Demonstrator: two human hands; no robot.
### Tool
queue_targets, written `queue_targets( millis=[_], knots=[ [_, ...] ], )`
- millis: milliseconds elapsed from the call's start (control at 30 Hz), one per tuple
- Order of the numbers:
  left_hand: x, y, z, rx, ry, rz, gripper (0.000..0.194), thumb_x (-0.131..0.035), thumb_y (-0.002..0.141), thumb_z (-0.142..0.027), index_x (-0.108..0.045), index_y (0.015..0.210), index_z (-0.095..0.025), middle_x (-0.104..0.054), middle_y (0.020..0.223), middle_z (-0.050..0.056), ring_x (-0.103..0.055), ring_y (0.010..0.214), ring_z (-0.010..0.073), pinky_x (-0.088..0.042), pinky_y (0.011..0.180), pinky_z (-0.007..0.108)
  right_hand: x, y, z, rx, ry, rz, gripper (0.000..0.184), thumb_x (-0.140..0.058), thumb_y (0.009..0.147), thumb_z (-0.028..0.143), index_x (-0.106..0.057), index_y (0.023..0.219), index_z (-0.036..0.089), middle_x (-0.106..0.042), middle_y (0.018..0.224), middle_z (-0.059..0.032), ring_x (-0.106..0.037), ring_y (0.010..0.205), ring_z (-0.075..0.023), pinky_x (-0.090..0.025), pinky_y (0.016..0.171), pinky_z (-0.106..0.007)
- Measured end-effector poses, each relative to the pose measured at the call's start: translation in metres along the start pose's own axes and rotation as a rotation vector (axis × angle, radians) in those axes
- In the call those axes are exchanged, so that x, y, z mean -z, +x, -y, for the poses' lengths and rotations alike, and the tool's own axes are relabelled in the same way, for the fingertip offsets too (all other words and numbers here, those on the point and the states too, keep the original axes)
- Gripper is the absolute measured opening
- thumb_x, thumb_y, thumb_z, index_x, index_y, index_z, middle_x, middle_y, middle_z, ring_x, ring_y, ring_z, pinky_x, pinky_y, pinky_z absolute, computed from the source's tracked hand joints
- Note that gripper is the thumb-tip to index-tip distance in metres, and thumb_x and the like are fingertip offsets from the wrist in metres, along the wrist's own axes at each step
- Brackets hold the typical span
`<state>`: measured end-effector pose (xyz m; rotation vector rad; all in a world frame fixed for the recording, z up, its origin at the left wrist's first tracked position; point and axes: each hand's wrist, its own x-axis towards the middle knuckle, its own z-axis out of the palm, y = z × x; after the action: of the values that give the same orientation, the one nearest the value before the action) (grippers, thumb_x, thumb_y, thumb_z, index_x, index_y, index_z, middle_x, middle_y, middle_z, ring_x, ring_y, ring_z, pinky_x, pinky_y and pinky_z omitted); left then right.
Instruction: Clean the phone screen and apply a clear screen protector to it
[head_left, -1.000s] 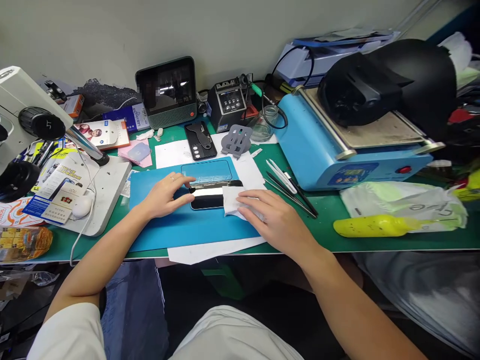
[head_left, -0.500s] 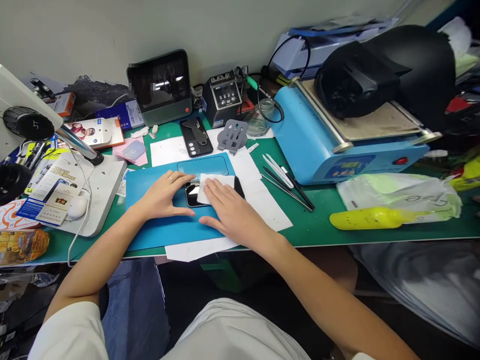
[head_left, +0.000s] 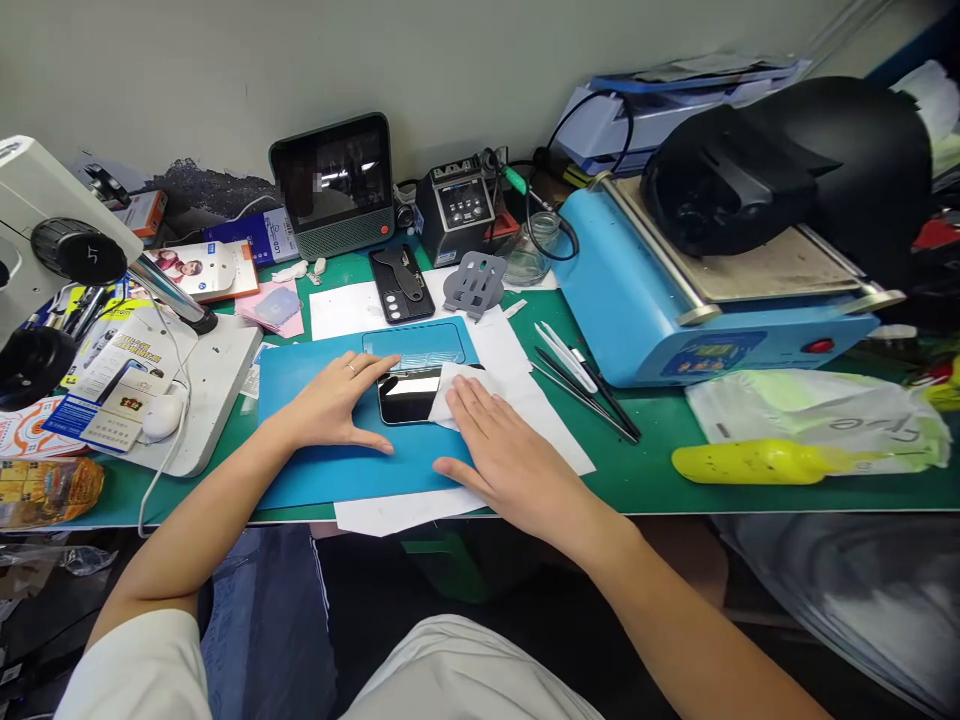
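Note:
A phone (head_left: 406, 398) lies screen up on the blue mat (head_left: 315, 478), its glass dark with a bright reflection. My right hand (head_left: 510, 435) rests flat over a white wipe (head_left: 448, 390), pressing it onto the right part of the screen. Its fingers are stretched and the thumb stands apart. The wipe and fingers hide the phone's right end. At the phone's left end is my left hand (head_left: 334, 405), open, fingertips by the upper left corner and thumb on the mat below. A ring is on one finger.
Behind the mat lie a black phone back (head_left: 403, 285) and a grey stand (head_left: 475, 284). Tweezers and pen-like tools (head_left: 585, 380) lie to the right, before a blue machine (head_left: 637, 300). A yellow bottle (head_left: 750, 462) is further right. A microscope base (head_left: 217, 385) stands left.
My right hand has slid the wipe rightward over the screen, baring more of the phone's left and middle glass. My left hand stays by the phone's left end. The whole view has shifted slightly.

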<state>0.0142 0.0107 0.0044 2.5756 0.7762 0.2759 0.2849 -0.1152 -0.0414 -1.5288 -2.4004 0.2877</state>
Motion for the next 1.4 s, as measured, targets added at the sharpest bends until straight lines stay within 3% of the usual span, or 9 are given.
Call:
queue_targets(
  millis=[133,300,433,600,733,867,967,1233,1400],
  knots=[
    [0.000,-0.001,0.001,0.009,-0.011,-0.012,0.123,-0.082,0.069,-0.081,-0.030,0.167,-0.026,-0.053,0.152,0.019,-0.055,0.130,0.0420,-0.044,0.113,0.058,0.001,0.010,0.004,0.002,0.015,0.009,0.097,-0.036,0.104,0.068,0.003,0.171,0.010,-0.020,0.174,-0.0242,-0.020,0.162,-0.0388,-0.035,0.126,-0.062],
    [0.000,-0.001,0.000,0.017,-0.022,-0.007,0.124,-0.081,0.069,-0.081,-0.030,0.167,-0.025,-0.053,0.153,0.020,-0.054,0.133,0.0427,-0.043,0.114,0.058,0.000,0.035,0.012,-0.002,0.028,0.072,0.108,-0.032,0.099,0.078,-0.014,0.167,-0.003,-0.016,0.173,-0.0299,-0.013,0.162,-0.0410,-0.030,0.128,-0.063],
    [0.002,-0.002,0.002,0.040,-0.034,-0.011,0.125,-0.080,0.070,-0.082,-0.027,0.168,-0.026,-0.052,0.153,0.020,-0.053,0.134,0.0432,-0.042,0.115,0.059,0.001,0.056,0.020,0.078,0.069,0.120,0.110,-0.033,0.096,0.082,-0.022,0.166,-0.002,-0.017,0.173,-0.0280,-0.013,0.163,-0.0389,-0.025,0.131,-0.059],
    [0.002,-0.002,0.004,0.043,-0.031,0.015,0.129,-0.082,0.069,-0.080,-0.021,0.170,-0.028,-0.050,0.155,0.020,-0.053,0.133,0.0426,-0.041,0.115,0.058,-0.001,0.036,0.020,0.220,0.078,0.073,0.110,-0.042,0.095,0.080,-0.011,0.170,0.006,-0.024,0.173,-0.0248,-0.020,0.162,-0.0367,-0.032,0.129,-0.058],
    [-0.001,-0.001,0.004,0.035,-0.015,0.025,0.132,-0.081,0.067,-0.083,-0.022,0.170,-0.026,-0.049,0.155,0.021,-0.051,0.135,0.0437,-0.039,0.116,0.060,0.002,0.016,0.010,0.178,0.032,0.052,0.100,-0.039,0.100,0.073,-0.012,0.170,0.008,-0.026,0.173,-0.0236,-0.023,0.162,-0.0363,-0.034,0.128,-0.058],
    [-0.001,-0.002,0.004,0.033,-0.010,0.015,0.130,-0.080,0.069,-0.083,-0.022,0.169,-0.025,-0.047,0.158,0.021,-0.048,0.139,0.0449,-0.034,0.120,0.062,0.004,0.034,0.008,0.110,0.050,0.108,0.105,-0.036,0.097,0.080,-0.021,0.168,0.003,-0.023,0.173,-0.0247,-0.022,0.162,-0.0383,-0.033,0.128,-0.059],
    [0.000,-0.002,0.004,0.020,-0.020,0.000,0.126,-0.081,0.071,-0.079,-0.023,0.169,-0.026,-0.049,0.156,0.020,-0.051,0.136,0.0435,-0.037,0.118,0.061,0.003,0.049,0.016,0.155,0.087,0.116,0.109,-0.037,0.095,0.083,-0.020,0.168,0.004,-0.022,0.173,-0.0246,-0.021,0.162,-0.0385,-0.031,0.128,-0.060],
    [-0.001,-0.003,0.006,-0.014,-0.028,-0.014,0.125,-0.078,0.072,-0.082,-0.025,0.169,-0.025,-0.052,0.152,0.020,-0.054,0.130,0.0415,-0.043,0.113,0.057,0.001,0.015,0.023,0.235,0.050,0.075,0.102,-0.040,0.098,0.077,-0.018,0.169,0.007,-0.028,0.172,-0.0226,-0.024,0.161,-0.0360,-0.036,0.127,-0.058],
    [-0.002,-0.002,0.007,-0.029,-0.019,-0.002,0.126,-0.076,0.072,-0.085,-0.023,0.169,-0.024,-0.053,0.151,0.020,-0.054,0.127,0.0403,-0.044,0.111,0.056,0.001,0.039,0.022,0.173,0.052,0.148,0.108,-0.040,0.096,0.080,-0.022,0.167,0.000,-0.020,0.173,-0.0249,-0.018,0.163,-0.0374,-0.028,0.130,-0.059]
  ],
)
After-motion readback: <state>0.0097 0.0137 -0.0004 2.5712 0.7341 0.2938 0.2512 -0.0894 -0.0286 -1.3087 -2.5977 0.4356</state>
